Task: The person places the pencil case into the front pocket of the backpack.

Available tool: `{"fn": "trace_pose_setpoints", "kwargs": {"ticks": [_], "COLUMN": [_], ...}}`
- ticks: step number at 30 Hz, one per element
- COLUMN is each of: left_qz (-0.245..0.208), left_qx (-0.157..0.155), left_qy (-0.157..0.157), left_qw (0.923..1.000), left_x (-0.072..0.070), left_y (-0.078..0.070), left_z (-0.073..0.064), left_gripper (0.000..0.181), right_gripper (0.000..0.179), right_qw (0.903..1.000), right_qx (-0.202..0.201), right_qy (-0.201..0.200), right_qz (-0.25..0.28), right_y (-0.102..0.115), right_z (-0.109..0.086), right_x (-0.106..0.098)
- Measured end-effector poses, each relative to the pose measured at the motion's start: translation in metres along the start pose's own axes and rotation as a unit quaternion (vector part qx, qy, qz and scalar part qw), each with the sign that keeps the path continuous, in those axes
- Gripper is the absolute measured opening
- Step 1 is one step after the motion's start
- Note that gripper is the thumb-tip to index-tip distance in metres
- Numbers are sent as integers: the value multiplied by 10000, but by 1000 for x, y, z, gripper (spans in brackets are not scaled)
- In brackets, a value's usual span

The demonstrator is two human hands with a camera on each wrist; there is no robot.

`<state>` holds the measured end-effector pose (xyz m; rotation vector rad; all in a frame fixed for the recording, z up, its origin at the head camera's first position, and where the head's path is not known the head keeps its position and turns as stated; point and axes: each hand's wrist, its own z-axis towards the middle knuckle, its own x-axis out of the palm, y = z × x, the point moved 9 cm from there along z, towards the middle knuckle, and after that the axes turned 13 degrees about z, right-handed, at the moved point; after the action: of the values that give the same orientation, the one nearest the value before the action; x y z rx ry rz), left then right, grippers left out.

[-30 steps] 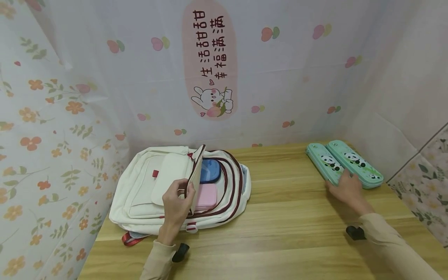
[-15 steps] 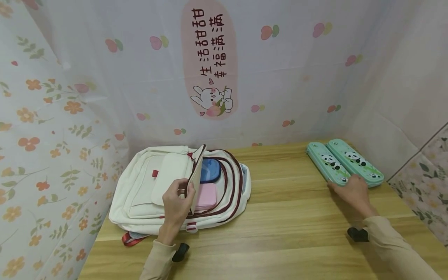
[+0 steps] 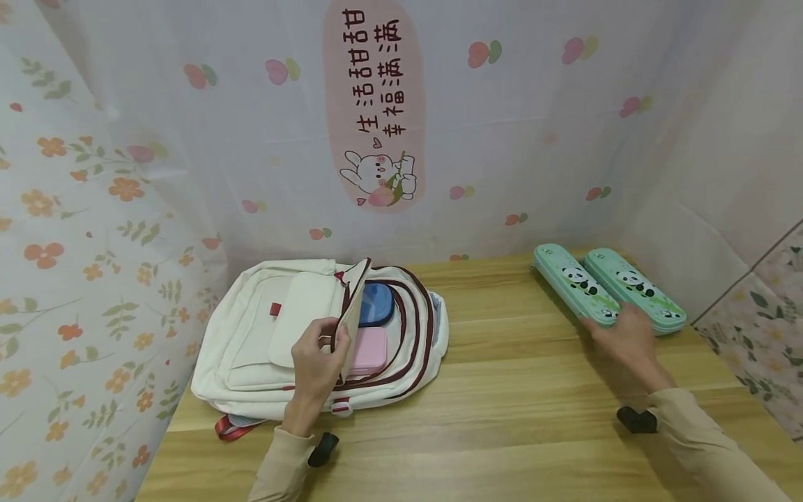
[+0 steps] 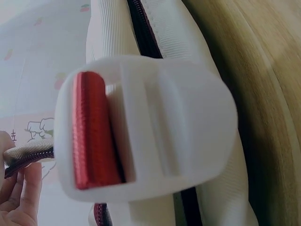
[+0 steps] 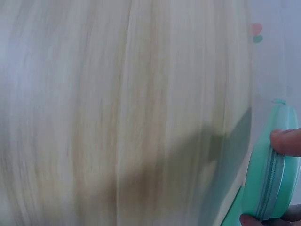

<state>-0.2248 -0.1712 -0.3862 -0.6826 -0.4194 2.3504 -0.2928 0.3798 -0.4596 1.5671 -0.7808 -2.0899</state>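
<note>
A white backpack [image 3: 251, 335] with dark red zipper edging lies on the left of the wooden table. My left hand [image 3: 318, 362] pinches the edge of its front compartment, pulling the panel up so the opening gapes. Inside show a blue case [image 3: 376, 305] and a pink case [image 3: 369, 350]. On the right, my right hand [image 3: 627, 341] grips the near end of a mint-green pencil case [image 3: 574, 282] with a panda print. In the right wrist view, thumb and fingers clasp this zipped pencil case [image 5: 263, 183] on either side. A second matching pencil case [image 3: 636, 286] lies just right of it.
The wooden table [image 3: 489, 390] spans between backpack and pencil cases. A patterned curtain [image 3: 502, 139] closes off the back, with flowered cloth [image 3: 94, 279] on the left side. A white buckle with red webbing [image 4: 146, 127] fills much of the left wrist view.
My right hand has taken hold of the left pencil case and shifted it slightly left and up, widening its gap from the other. The left hand stays on the backpack's edge.
</note>
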Motion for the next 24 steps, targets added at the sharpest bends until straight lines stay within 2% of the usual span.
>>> {"fn": "trace_pose_setpoints", "kwargs": {"ticks": [9, 17, 24], "left_qz": [2, 36, 23], "left_qx": [10, -42, -34], "left_qy": [-36, -26, -31], "left_qw": [10000, 10000, 10000], "left_x": [-2, -1, 0], "left_y": [1, 2, 3], "left_z": [0, -1, -1], "left_gripper": [16, 16, 17], "right_gripper": [83, 80, 79], "right_qw": [9995, 9974, 9944], "right_qx": [-277, -701, -923], "right_qy": [127, 152, 409], "right_qz": [32, 97, 309], "right_y": [37, 74, 107], "right_z": [-10, -20, -34], "right_x": [17, 27, 38]}}
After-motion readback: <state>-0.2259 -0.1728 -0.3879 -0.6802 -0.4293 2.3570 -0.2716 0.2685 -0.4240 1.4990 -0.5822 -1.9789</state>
